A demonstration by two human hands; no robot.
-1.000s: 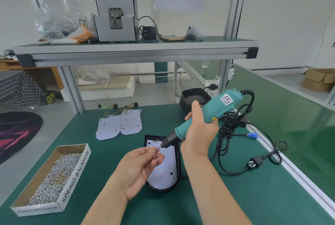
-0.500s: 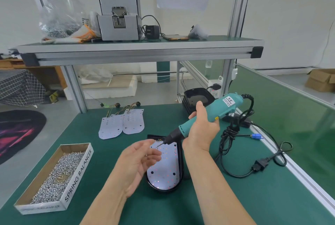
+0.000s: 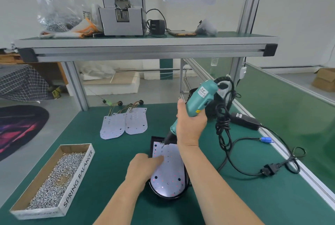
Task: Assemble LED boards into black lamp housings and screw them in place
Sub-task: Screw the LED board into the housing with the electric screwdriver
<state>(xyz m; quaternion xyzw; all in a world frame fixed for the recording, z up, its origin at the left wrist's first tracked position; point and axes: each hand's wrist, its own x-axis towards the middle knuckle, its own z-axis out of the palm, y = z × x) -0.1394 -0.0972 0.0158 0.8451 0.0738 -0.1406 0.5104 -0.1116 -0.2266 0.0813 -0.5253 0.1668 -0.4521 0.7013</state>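
A black lamp housing [image 3: 157, 192] lies on the green bench with a white LED board [image 3: 168, 170] seated in it. My left hand [image 3: 143, 167] rests on the board's left edge, a straight finger pressing it down. My right hand [image 3: 190, 125] grips a teal electric screwdriver [image 3: 199, 99], tilted so that its bit touches the board's far left corner. Two spare LED boards [image 3: 125, 122] with wire tails lie farther back on the bench.
A cardboard box of screws [image 3: 54, 179] sits at the left front. The screwdriver's black cable and power adapter [image 3: 244, 121] trail on the right beside the bench's aluminium edge. More black housings [image 3: 192, 92] are stacked behind the tool. An overhead shelf [image 3: 145, 48] carries a screw feeder.
My left hand dropped from the bit's tip onto the board and now presses it. The screwdriver swung steeper and its bit came down to the board's far corner.
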